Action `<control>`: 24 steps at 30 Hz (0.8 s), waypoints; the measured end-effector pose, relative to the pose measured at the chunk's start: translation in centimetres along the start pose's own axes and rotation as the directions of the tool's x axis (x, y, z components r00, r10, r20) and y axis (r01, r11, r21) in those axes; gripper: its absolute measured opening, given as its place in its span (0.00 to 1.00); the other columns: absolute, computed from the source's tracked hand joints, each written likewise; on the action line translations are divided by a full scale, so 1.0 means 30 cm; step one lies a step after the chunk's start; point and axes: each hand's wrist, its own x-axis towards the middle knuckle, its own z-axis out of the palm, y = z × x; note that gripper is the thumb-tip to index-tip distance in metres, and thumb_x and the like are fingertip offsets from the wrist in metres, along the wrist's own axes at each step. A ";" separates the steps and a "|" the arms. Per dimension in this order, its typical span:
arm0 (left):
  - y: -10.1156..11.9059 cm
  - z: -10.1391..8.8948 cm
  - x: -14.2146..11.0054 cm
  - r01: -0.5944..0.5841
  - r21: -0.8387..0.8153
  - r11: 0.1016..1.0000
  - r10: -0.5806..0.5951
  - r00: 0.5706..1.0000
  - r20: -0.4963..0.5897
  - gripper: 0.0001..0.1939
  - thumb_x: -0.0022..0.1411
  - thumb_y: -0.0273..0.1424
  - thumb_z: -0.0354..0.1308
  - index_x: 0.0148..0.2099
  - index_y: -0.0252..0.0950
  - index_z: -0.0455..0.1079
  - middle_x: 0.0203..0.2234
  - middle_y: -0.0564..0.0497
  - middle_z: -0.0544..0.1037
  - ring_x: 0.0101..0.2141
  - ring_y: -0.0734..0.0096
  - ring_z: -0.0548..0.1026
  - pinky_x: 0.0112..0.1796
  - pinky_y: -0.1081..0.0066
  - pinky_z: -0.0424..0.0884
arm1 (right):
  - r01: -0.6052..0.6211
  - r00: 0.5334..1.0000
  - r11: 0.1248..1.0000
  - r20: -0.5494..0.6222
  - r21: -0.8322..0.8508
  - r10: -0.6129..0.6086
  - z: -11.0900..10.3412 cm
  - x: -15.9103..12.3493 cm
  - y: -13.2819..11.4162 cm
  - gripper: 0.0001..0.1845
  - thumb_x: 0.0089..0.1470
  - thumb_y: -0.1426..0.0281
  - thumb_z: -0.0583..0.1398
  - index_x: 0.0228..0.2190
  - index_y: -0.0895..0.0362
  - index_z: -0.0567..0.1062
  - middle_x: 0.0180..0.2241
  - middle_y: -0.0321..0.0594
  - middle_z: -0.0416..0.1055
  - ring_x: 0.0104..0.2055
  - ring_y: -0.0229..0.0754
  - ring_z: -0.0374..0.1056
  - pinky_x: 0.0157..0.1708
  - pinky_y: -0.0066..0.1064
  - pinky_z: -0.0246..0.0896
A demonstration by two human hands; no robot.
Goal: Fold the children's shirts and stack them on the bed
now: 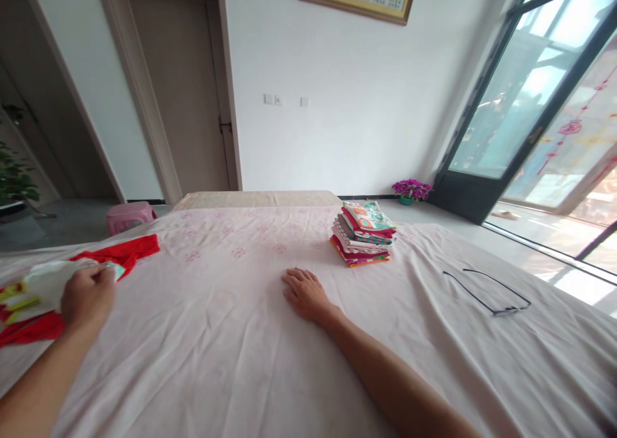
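Pinching red-and-white printed cloth (pixel 48 279), left hand (pixel 89 297) curled closed — right hand (pixel 307 295), open and empty, best steadies pale-pink floral fabric sheet (pixel 226 341).

One camera on head, looks ahead and down: pale sheet (pixel 202 335) close by, white wall (pixel 299 142) farther off.

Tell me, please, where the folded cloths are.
In the head view, the folded cloths are stacked on the sheet, right of centre, beyond the right hand.
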 end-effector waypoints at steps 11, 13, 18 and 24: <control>0.438 0.055 -0.414 -0.313 -0.691 0.651 0.591 0.780 0.204 0.19 0.63 0.42 0.51 0.51 0.37 0.67 0.48 0.44 0.77 0.48 0.60 0.75 0.50 0.62 0.70 | -0.021 0.996 0.977 -0.081 0.214 0.039 0.007 0.012 0.048 0.16 0.64 0.69 0.52 0.49 0.55 0.74 0.47 0.44 0.75 0.49 0.42 0.69 0.51 0.32 0.59; 0.395 0.106 -0.394 -0.451 -0.507 0.734 0.577 0.808 0.116 0.19 0.63 0.40 0.50 0.51 0.36 0.68 0.48 0.42 0.76 0.50 0.56 0.73 0.52 0.59 0.68 | 0.009 0.995 0.973 -0.100 0.230 0.014 0.004 0.010 0.049 0.15 0.65 0.69 0.52 0.46 0.55 0.76 0.44 0.42 0.76 0.46 0.41 0.69 0.49 0.31 0.60; 0.248 0.219 -0.340 -0.507 -0.040 0.861 0.508 0.860 0.051 0.22 0.64 0.39 0.47 0.54 0.32 0.67 0.49 0.37 0.75 0.50 0.52 0.73 0.50 0.58 0.67 | 0.082 0.991 0.974 -0.120 0.211 -0.057 -0.004 0.008 0.039 0.15 0.65 0.68 0.52 0.43 0.55 0.77 0.44 0.42 0.76 0.47 0.41 0.69 0.50 0.31 0.59; 0.204 0.260 -0.351 -0.519 -0.055 0.853 0.521 0.839 0.157 0.18 0.63 0.35 0.48 0.52 0.35 0.68 0.49 0.42 0.76 0.50 0.58 0.73 0.51 0.63 0.67 | 0.165 0.982 0.968 -0.120 0.191 -0.144 -0.014 0.005 0.022 0.16 0.66 0.65 0.50 0.42 0.55 0.77 0.44 0.43 0.75 0.47 0.42 0.69 0.51 0.33 0.58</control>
